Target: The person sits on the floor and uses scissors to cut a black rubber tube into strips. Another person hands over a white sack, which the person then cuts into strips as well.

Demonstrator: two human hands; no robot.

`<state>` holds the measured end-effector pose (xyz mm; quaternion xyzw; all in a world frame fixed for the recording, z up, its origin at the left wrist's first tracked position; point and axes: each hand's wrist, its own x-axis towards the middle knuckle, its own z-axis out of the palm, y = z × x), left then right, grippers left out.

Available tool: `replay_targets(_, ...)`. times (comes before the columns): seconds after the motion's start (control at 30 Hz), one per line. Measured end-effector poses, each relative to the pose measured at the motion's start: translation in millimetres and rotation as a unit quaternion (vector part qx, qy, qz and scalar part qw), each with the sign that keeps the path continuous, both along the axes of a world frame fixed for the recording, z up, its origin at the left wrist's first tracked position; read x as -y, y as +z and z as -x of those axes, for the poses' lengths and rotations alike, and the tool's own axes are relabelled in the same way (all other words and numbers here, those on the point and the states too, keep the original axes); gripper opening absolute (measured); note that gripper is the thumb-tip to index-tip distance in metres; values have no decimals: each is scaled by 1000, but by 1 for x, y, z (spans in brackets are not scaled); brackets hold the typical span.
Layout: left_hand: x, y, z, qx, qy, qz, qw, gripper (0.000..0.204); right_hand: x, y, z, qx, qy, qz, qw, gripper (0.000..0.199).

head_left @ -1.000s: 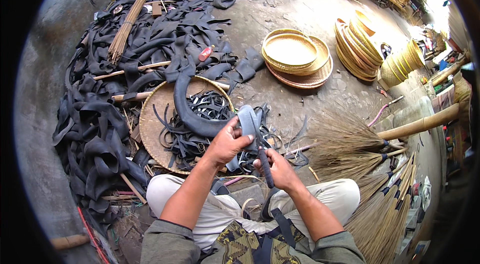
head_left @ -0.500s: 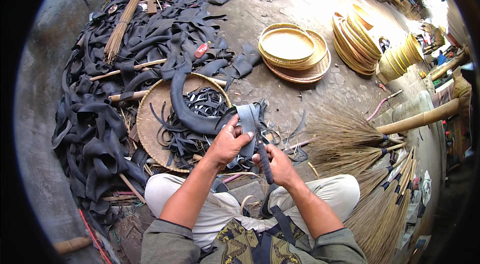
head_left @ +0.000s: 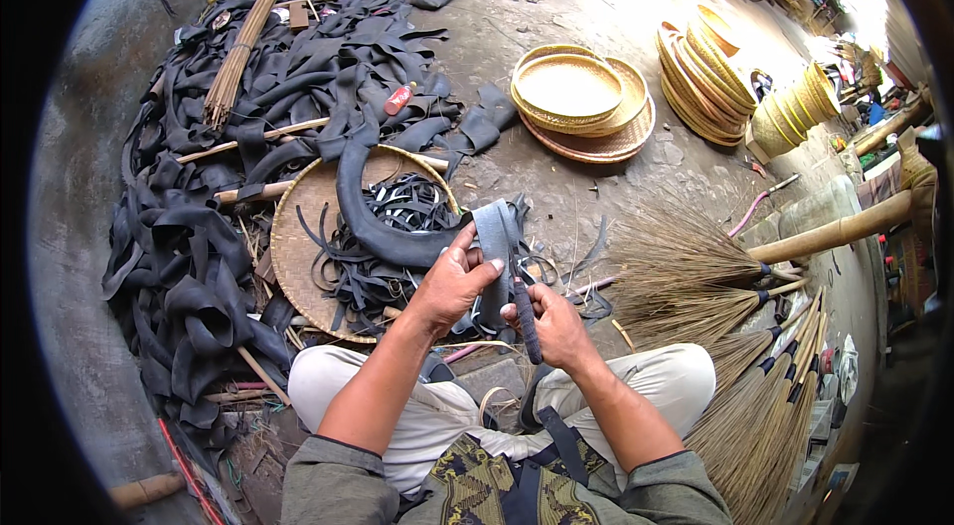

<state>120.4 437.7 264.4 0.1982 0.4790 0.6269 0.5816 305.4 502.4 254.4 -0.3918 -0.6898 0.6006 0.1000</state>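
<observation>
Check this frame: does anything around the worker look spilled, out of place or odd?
Two things. A reddish bottle lies on the heap of black pieces, looking out of place there. Dark strips fill much of the round woven tray, but others lie beyond its right side, as if spilled.

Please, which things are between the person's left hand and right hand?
In the head view, the grey strip and the dark-handled tool lie between them: the left hand holds the strip, the right hand the tool.
</observation>
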Motion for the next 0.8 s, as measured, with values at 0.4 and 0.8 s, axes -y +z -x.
replay_targets(0.4, 0, -11, 12, 10, 3, 45, 999, 60, 7, -2, 2, -3, -18, 0, 1000, 53)
replay_targets(0.8, 1, -8, 21, 28, 44, 28, 998, 50, 8, 9, 1, 27, -5, 24, 999, 46)
